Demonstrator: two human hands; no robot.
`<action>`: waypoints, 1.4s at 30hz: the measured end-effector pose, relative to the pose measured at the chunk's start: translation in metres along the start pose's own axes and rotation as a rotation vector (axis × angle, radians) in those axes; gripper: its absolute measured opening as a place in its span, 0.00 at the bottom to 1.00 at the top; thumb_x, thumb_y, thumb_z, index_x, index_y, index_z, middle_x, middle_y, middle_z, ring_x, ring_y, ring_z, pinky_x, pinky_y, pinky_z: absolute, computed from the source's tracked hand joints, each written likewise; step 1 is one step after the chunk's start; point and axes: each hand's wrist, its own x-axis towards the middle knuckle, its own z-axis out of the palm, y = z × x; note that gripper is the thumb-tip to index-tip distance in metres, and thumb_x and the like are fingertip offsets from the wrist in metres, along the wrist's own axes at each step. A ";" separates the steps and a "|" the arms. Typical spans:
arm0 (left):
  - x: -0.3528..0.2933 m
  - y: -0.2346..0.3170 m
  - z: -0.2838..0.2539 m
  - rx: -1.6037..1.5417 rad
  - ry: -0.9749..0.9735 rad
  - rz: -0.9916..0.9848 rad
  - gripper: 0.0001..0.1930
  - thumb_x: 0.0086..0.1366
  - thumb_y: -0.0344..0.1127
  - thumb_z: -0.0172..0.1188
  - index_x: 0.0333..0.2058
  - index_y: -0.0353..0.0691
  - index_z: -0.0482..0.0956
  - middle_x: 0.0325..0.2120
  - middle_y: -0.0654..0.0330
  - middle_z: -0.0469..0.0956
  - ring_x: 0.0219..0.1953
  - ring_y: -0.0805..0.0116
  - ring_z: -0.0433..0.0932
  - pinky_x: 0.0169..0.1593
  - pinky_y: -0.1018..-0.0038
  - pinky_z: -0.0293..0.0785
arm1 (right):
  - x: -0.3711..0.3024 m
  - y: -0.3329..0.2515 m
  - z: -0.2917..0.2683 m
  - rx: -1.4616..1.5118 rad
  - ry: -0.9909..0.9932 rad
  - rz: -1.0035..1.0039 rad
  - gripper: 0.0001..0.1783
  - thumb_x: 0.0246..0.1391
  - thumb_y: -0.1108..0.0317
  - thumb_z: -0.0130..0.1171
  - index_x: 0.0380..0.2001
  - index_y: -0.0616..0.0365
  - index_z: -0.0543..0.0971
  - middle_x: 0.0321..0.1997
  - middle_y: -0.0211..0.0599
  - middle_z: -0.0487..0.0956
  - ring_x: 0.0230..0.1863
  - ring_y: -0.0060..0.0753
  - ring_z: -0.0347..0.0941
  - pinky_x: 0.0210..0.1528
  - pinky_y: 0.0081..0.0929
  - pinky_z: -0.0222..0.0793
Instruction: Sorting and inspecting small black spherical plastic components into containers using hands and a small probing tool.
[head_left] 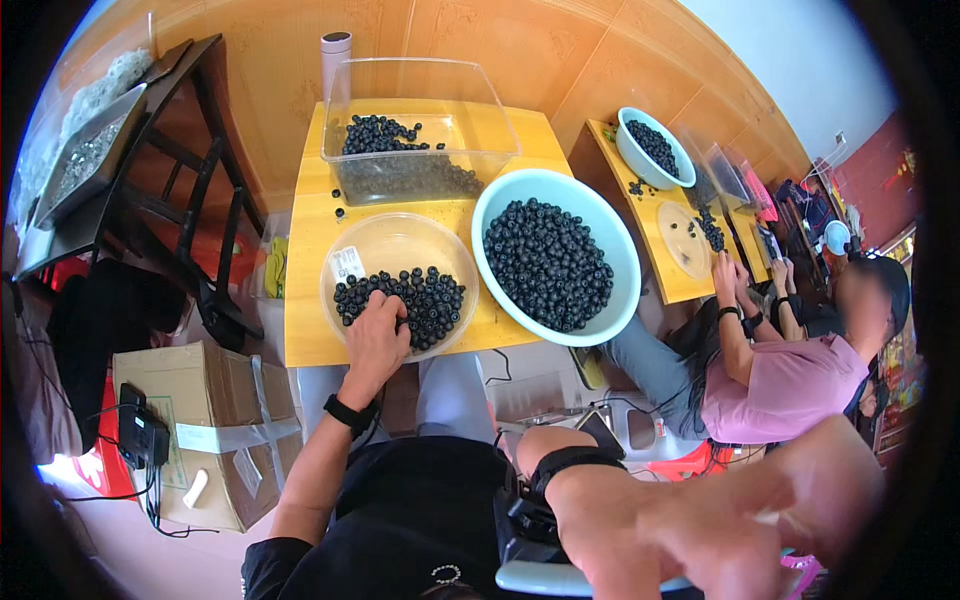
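My left hand [375, 342] reaches into a clear round plastic dish [385, 238]. Its fingers are curled down among dark round pieces that look like blueberries [432, 312]; the fingertips are hidden, so what they pinch does not show. My right hand [700, 520] looms large and blurred at the lower right, very close to the camera and away from the table. Its fingers are smeared and partly cut off. Just right of the dish, a pale blue bowl [625, 245] holds a heap of the same berries. Behind the dish stands a clear rectangular bin [470, 160], part filled with them.
A pink bottle [337, 65] stands at the table's back edge. Left are a black rack [215, 170] and a cardboard box [215, 400]. At right, a person in a pink shirt [790, 385] works at another table [685, 285], with a second berry bowl [680, 178].
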 end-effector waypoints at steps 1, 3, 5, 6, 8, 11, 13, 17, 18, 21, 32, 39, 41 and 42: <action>0.002 0.004 0.000 0.002 -0.003 0.006 0.08 0.47 0.27 0.58 0.28 0.40 0.70 0.29 0.55 0.67 0.30 0.51 0.73 0.33 0.59 0.70 | 0.018 -0.008 -0.004 -0.034 -0.136 0.405 0.10 0.57 0.77 0.46 0.31 0.52 0.76 0.43 0.22 0.70 0.34 0.32 0.70 0.29 0.35 0.61; 0.005 0.009 0.002 0.006 -0.017 0.014 0.08 0.48 0.27 0.58 0.28 0.40 0.71 0.29 0.55 0.67 0.30 0.51 0.73 0.33 0.60 0.70 | 0.014 0.015 -0.024 0.163 -0.277 -0.011 0.09 0.57 0.75 0.47 0.28 0.54 0.78 0.43 0.25 0.68 0.37 0.36 0.70 0.30 0.39 0.62; 0.005 0.005 0.003 0.004 -0.017 -0.004 0.08 0.48 0.27 0.58 0.28 0.40 0.71 0.29 0.55 0.67 0.30 0.51 0.73 0.33 0.60 0.70 | 0.008 0.000 -0.018 0.097 -0.108 0.157 0.08 0.56 0.74 0.50 0.26 0.56 0.77 0.40 0.26 0.69 0.35 0.37 0.70 0.31 0.38 0.63; 0.004 0.004 0.003 0.000 -0.021 -0.010 0.08 0.48 0.27 0.59 0.28 0.40 0.71 0.29 0.55 0.67 0.31 0.51 0.73 0.33 0.60 0.70 | 0.006 -0.003 -0.016 0.061 -0.025 0.238 0.08 0.56 0.73 0.51 0.24 0.57 0.77 0.39 0.27 0.69 0.34 0.37 0.71 0.31 0.38 0.63; 0.001 -0.001 0.004 0.005 -0.007 -0.009 0.08 0.48 0.27 0.59 0.28 0.40 0.71 0.29 0.55 0.68 0.31 0.51 0.73 0.33 0.60 0.70 | 0.004 0.001 -0.018 0.052 -0.078 0.183 0.09 0.56 0.73 0.51 0.23 0.58 0.77 0.38 0.27 0.69 0.33 0.35 0.71 0.30 0.36 0.63; 0.004 0.005 0.006 -0.006 -0.007 0.022 0.08 0.48 0.27 0.59 0.28 0.40 0.71 0.29 0.55 0.68 0.30 0.50 0.73 0.33 0.59 0.70 | -0.008 0.031 -0.004 0.048 -0.033 -0.140 0.09 0.56 0.74 0.51 0.22 0.59 0.76 0.37 0.27 0.69 0.29 0.33 0.70 0.28 0.32 0.64; 0.004 0.005 0.005 -0.013 -0.005 0.021 0.08 0.48 0.27 0.59 0.28 0.40 0.71 0.29 0.55 0.68 0.30 0.50 0.73 0.33 0.59 0.70 | -0.009 0.033 0.002 0.080 0.064 -0.385 0.10 0.56 0.74 0.51 0.22 0.59 0.75 0.37 0.28 0.69 0.28 0.31 0.70 0.27 0.30 0.63; 0.001 0.001 0.002 -0.001 -0.004 0.007 0.08 0.48 0.27 0.58 0.28 0.40 0.71 0.29 0.55 0.68 0.30 0.51 0.73 0.33 0.60 0.70 | -0.007 -0.010 0.001 -0.076 0.002 0.203 0.08 0.55 0.73 0.53 0.22 0.59 0.75 0.37 0.28 0.69 0.27 0.30 0.70 0.23 0.28 0.61; 0.002 0.003 0.002 -0.002 -0.007 0.016 0.08 0.47 0.26 0.58 0.28 0.40 0.71 0.29 0.55 0.68 0.30 0.51 0.73 0.33 0.60 0.70 | -0.010 -0.015 0.003 -0.086 0.013 0.303 0.07 0.54 0.72 0.54 0.23 0.59 0.76 0.38 0.27 0.69 0.27 0.31 0.70 0.22 0.28 0.61; 0.003 0.003 0.001 -0.007 -0.013 0.011 0.08 0.48 0.27 0.58 0.29 0.40 0.71 0.29 0.55 0.68 0.31 0.51 0.73 0.33 0.59 0.70 | -0.003 0.026 0.012 -0.092 0.142 -0.114 0.05 0.53 0.72 0.56 0.24 0.59 0.76 0.39 0.29 0.68 0.27 0.34 0.70 0.22 0.30 0.60; -0.001 -0.007 0.007 0.002 0.028 0.003 0.07 0.48 0.27 0.57 0.28 0.41 0.71 0.29 0.55 0.68 0.30 0.51 0.73 0.33 0.59 0.70 | 0.012 0.017 -0.016 -0.047 0.185 0.606 0.20 0.50 0.74 0.56 0.45 0.66 0.62 0.40 0.40 0.68 0.19 0.30 0.66 0.16 0.24 0.57; 0.004 0.009 -0.001 0.009 -0.152 -0.084 0.06 0.54 0.35 0.54 0.31 0.42 0.71 0.31 0.54 0.69 0.34 0.50 0.73 0.36 0.59 0.70 | 0.024 0.020 -0.021 -0.150 0.118 1.114 0.39 0.49 0.77 0.55 0.62 0.69 0.48 0.40 0.47 0.69 0.12 0.23 0.62 0.11 0.15 0.55; 0.007 0.008 0.003 0.023 -0.120 -0.078 0.07 0.53 0.34 0.56 0.31 0.42 0.71 0.31 0.54 0.68 0.34 0.50 0.73 0.36 0.59 0.70 | 0.022 0.040 -0.041 0.036 0.147 1.200 0.38 0.51 0.78 0.53 0.63 0.63 0.48 0.43 0.45 0.68 0.16 0.18 0.61 0.15 0.15 0.59; 0.004 0.006 0.004 0.043 -0.108 -0.075 0.08 0.52 0.33 0.58 0.31 0.42 0.71 0.31 0.55 0.68 0.34 0.51 0.73 0.35 0.59 0.70 | 0.019 0.045 -0.037 -0.091 0.054 1.221 0.37 0.52 0.77 0.52 0.63 0.62 0.49 0.45 0.44 0.66 0.19 0.17 0.63 0.18 0.15 0.60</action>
